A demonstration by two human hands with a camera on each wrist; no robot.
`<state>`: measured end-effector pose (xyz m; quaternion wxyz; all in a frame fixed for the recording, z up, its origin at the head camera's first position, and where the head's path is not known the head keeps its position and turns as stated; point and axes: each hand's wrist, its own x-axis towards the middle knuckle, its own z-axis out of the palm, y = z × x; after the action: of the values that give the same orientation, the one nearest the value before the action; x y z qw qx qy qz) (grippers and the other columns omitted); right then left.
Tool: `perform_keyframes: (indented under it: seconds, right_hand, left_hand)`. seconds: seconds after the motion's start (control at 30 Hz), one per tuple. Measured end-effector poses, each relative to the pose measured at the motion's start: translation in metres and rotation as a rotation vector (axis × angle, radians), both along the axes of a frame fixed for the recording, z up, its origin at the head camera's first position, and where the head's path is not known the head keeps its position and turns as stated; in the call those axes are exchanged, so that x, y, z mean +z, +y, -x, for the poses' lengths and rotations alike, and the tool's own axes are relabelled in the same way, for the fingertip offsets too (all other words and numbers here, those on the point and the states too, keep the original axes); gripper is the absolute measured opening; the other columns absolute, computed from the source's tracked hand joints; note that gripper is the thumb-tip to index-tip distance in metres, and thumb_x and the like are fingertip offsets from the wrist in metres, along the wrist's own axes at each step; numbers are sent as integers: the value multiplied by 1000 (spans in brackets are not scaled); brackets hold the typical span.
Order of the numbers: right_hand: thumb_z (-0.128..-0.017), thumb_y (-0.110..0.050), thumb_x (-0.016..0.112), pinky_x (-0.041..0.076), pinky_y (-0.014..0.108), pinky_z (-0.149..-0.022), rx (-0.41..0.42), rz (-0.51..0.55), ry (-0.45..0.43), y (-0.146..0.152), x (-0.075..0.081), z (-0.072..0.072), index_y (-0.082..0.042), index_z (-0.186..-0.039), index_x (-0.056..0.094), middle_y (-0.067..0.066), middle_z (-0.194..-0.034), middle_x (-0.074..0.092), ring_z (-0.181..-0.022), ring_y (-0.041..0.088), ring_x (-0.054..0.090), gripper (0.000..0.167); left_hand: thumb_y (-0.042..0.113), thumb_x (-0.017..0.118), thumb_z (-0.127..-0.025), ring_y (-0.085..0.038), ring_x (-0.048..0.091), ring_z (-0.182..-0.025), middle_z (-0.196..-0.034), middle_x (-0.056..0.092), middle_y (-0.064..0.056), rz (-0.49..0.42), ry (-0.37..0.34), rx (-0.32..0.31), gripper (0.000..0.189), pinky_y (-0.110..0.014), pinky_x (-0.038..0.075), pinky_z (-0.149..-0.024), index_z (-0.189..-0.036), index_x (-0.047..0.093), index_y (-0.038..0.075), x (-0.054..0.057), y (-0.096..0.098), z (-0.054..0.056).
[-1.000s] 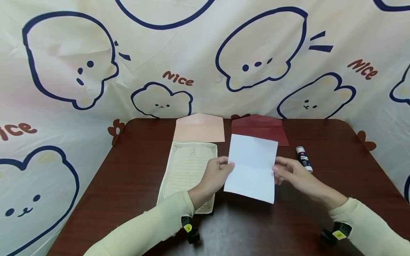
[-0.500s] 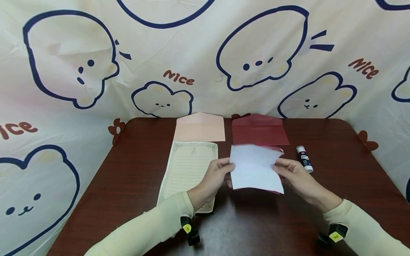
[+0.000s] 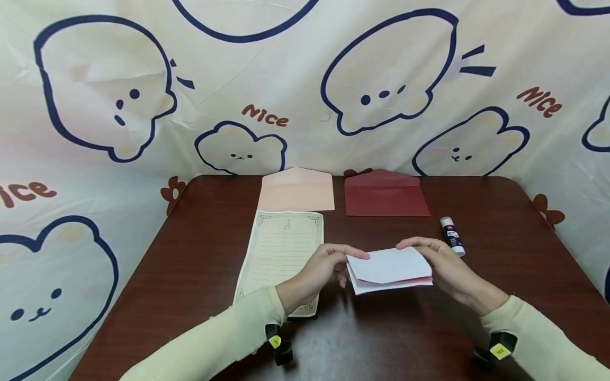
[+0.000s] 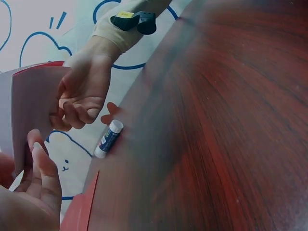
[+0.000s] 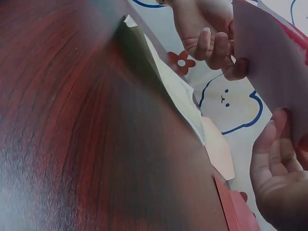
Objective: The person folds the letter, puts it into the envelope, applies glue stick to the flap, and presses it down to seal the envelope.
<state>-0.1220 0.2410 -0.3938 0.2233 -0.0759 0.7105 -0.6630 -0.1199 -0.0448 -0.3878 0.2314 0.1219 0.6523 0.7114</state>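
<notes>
A white sheet of paper point(image 3: 388, 265), bent over on itself with a strip of red showing between its layers, is held above the table in the head view. My left hand point(image 3: 329, 264) pinches its left end, thumb or finger on top. At the opposite end, my right hand point(image 3: 440, 267) grips the upper right edge. In the left wrist view the paper point(image 4: 36, 101) stands between both hands, red along its top edge. The right wrist view shows the pale outer face of the paper point(image 5: 269, 62), fingers of the right hand point(image 5: 284, 178) underneath it.
Lined cream letter paper point(image 3: 281, 259) with a decorative border lies left of the hands. Behind it is a light pink envelope point(image 3: 297, 193), with a dark red envelope point(image 3: 387, 201) to the right. A glue stick point(image 3: 452, 236) lies beyond the right hand on the brown table point(image 3: 190, 264).
The paper went from standing opened out with a crease across it to folded over, its top brought down toward me. Both hands stayed at its sides and shifted their grip toward the fold.
</notes>
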Motion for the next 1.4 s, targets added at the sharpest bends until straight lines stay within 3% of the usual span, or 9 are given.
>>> perform_keyframes:
  seconds: [0.17,0.33,0.53,0.7,0.9,1.1,1.23,1.33,1.4]
  right_hand:
    - [-111,-37,36,58,30,-82,44,-21,13,0,2,2,-16,-129,66,-9,-122,67,-103,13,64,40]
    - [-105,-27,55,57,31,-83,47,-147,117,-3,5,1,-6,-133,62,1,-129,65,-106,13,62,36]
    - [-102,-21,60,58,28,-85,95,-207,205,-7,7,3,0,-145,47,21,-132,65,-103,14,69,50]
    - [-104,-22,57,60,31,-83,120,-131,122,-7,8,6,-7,-152,38,1,-114,76,-96,17,73,53]
    - [-106,-26,53,62,34,-81,117,-9,-29,-9,11,7,-22,-148,46,-4,-116,75,-97,16,74,42]
    - [-111,-40,32,57,28,-87,140,88,-62,-7,9,6,-27,-140,54,-11,-124,69,-105,9,68,39]
    - [-112,-41,15,52,21,-82,217,219,-15,-7,4,3,-24,-127,58,-11,-113,69,-95,5,64,48]
    - [-113,-31,20,49,20,-75,234,262,30,-11,-1,-1,-18,-119,61,-10,-103,71,-86,4,62,44]
    - [-112,-24,31,49,21,-71,198,201,63,-15,-3,-4,-15,-115,64,-9,-100,74,-81,5,62,34]
  left_hand:
    - [5,36,-95,-11,51,-58,-110,75,-11,46,-4,-4,44,-23,46,-55,-119,71,-7,1,-1,0]
    - [8,43,-99,-8,51,-59,-117,74,-17,151,82,0,36,-22,47,-56,-112,75,-3,-2,-1,0]
    - [10,61,-98,-8,52,-60,-77,69,-8,222,207,-65,20,-25,44,-53,-113,68,-2,-4,1,-1]
    - [5,64,-95,-6,50,-54,-66,64,-8,242,215,-182,36,-24,43,-52,-130,59,-2,-4,2,0]
    - [2,62,-96,-1,62,-65,-85,72,-30,252,209,-261,19,-22,47,-55,-113,64,-7,-3,4,-2]
    - [1,60,-97,-2,62,-64,-84,73,-25,208,191,-209,14,-23,49,-53,-109,60,-6,-6,5,-2]
    - [2,58,-97,-3,60,-60,-77,72,-15,185,199,-140,13,-24,51,-52,-108,58,-5,-7,4,-1]
    - [3,57,-97,-6,62,-57,-81,74,-19,167,175,-90,13,-25,52,-52,-108,57,-5,-4,5,-1]
    - [2,57,-97,-10,63,-55,-86,74,-26,162,147,-61,13,-23,51,-52,-108,57,-5,-3,7,-1]
